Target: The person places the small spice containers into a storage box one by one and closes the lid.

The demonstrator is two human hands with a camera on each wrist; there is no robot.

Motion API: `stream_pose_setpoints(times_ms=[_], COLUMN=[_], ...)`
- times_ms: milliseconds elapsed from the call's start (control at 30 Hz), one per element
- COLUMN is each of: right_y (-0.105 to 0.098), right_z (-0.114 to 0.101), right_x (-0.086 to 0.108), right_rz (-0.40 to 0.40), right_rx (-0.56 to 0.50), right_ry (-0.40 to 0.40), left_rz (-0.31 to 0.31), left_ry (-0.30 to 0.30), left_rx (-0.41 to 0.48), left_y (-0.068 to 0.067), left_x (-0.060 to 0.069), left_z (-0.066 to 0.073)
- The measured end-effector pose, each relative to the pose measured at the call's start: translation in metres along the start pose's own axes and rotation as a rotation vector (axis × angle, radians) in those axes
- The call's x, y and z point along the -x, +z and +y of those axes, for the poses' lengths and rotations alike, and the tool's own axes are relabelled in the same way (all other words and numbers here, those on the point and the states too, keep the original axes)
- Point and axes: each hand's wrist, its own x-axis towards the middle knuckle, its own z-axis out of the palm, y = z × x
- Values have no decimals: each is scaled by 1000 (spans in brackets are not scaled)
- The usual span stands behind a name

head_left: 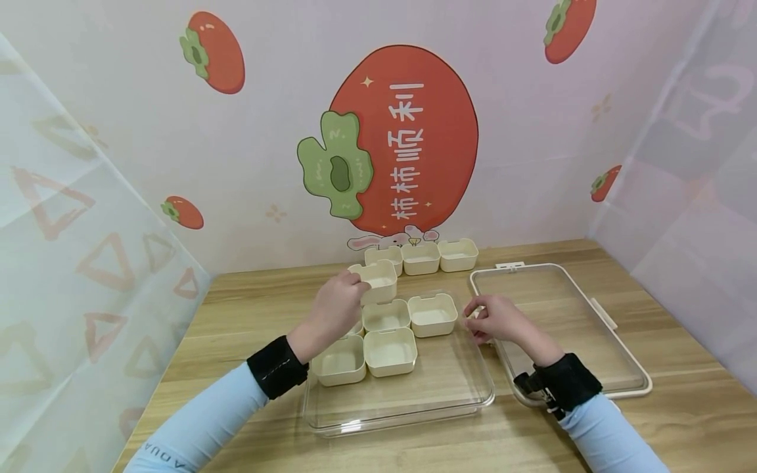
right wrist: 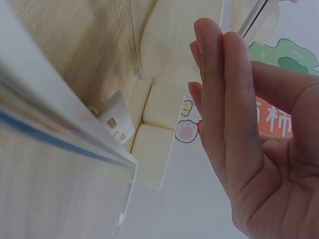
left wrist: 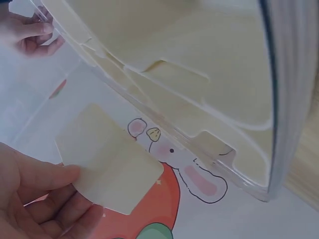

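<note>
My left hand (head_left: 334,305) pinches a small cream box (head_left: 381,281) between thumb and fingers, above the back of a clear plastic container (head_left: 437,394). In the left wrist view this box (left wrist: 109,159) appears beside the container's wall. Several matching cream boxes (head_left: 390,353) stand in the container; my left hand and forearm partly hide one at the left. At the container's right side is my right hand (head_left: 497,318), its fingers nearly straight in the right wrist view, with nothing gripped. Whether its fingertips touch the container wall, I cannot tell.
Three more cream boxes (head_left: 420,259) stand in a row on the wooden table (head_left: 236,315), against the back wall. To the right lies a clear lid (head_left: 568,322) with a white rim and clips, partly under my right forearm. Printed cloth walls enclose the table.
</note>
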Motion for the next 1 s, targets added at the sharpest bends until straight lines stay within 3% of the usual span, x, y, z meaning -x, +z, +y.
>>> stream_pose_setpoints(times_ms=[333, 1000], right_y=[0, 1], right_z=[2, 3], right_x=[0, -2], right_rz=[2, 0], right_rx=[-6, -7], right_ry=[10, 10], left_rz=[27, -2], left_ry=[36, 68], left_rx=[-14, -34], left_y=[-7, -14], left_x=[-1, -6], left_z=[13, 46])
